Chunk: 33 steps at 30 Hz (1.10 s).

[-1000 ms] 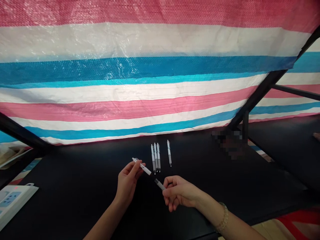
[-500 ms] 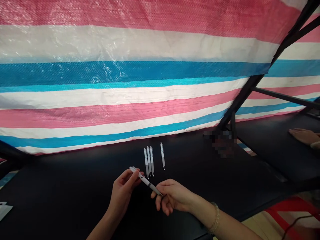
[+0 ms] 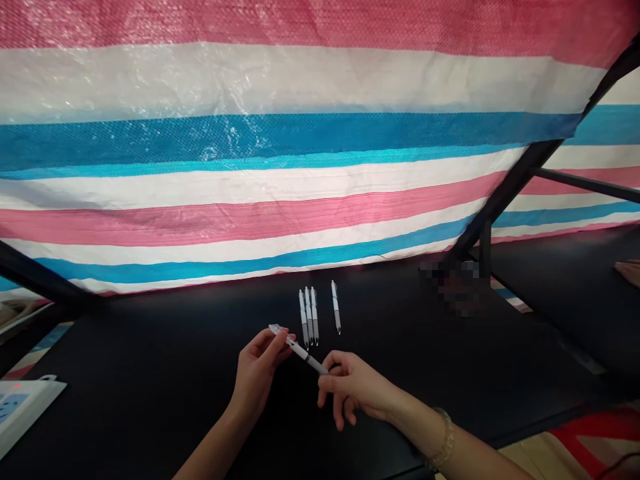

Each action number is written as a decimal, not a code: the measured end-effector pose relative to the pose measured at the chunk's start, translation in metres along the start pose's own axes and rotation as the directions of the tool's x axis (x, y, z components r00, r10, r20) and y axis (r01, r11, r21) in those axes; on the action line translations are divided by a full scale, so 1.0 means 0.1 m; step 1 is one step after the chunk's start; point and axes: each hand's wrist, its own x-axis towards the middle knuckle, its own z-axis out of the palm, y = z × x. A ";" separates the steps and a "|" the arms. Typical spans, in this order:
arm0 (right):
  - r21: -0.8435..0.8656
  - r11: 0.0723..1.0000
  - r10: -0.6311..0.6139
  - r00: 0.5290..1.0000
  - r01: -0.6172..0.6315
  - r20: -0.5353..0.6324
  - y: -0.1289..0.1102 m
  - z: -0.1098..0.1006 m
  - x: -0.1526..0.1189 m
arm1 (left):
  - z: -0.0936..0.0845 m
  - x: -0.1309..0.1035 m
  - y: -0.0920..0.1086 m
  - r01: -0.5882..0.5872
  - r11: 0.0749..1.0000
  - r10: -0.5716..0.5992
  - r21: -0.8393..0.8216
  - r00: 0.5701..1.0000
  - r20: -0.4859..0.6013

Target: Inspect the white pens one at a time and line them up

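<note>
- Hanging behind everything, a striped plastic sheet (image 3: 250, 137) of pink, white and blue.
- Below it, a black tabletop (image 3: 150, 373); a dark slanting bar (image 3: 500, 207) rises at its right.
- Left hand (image 3: 257, 367): thumb and fingers closed in a pinch on the clip half of a pen; the clip end pokes out past them, up and to the left.
- Right hand (image 3: 355, 387): thumb and forefinger pinched together on the grey grip end; remaining fingers loosely curled and spread, clear of the pen. Writing tip hidden at the fingers.
- White power strip (image 3: 30, 413) at the left edge, well apart from both hands.
- Held pen (image 3: 301, 351): white barrel, grey grip, tilted down to the right, its middle stretch bare between the two pinches, above the table.
- Three pens (image 3: 309, 317) side by side just beyond the held one; a single pen (image 3: 335, 308) lies apart, to their right.
- Beaded bracelet (image 3: 444, 443) round the right wrist.
</note>
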 end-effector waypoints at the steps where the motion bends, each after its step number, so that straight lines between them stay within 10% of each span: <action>1: -0.015 1.000 -0.002 1.000 0.002 -0.009 0.00 0.01 0.00 | 0.00 0.00 0.00 0.001 1.000 -0.001 0.000 1.000 0.005; 14: -0.009 1.000 0.016 1.000 -0.016 0.020 -0.02 0.06 -0.01 | 0.02 -0.04 -0.01 0.002 1.000 -0.002 0.004 0.998 0.057; 20: -0.247 0.961 -0.164 0.974 0.121 -0.158 0.03 0.07 0.00 | 0.03 -0.06 -0.01 -0.030 0.999 0.029 0.021 0.997 0.077; 27: 0.069 0.982 0.160 0.967 -0.177 0.199 0.06 0.00 0.03 | 0.03 -0.06 -0.02 0.031 0.988 0.000 -0.149 0.980 0.201; 31: -0.135 0.988 -0.083 0.996 0.080 -0.019 0.05 0.10 0.00 | 0.04 -0.07 -0.01 -0.020 0.992 0.039 -0.128 0.988 0.149; 33: -0.367 0.907 -0.287 0.940 0.205 -0.184 0.06 0.13 -0.01 | 0.05 -0.08 -0.01 -0.046 0.994 0.059 -0.096 0.988 0.142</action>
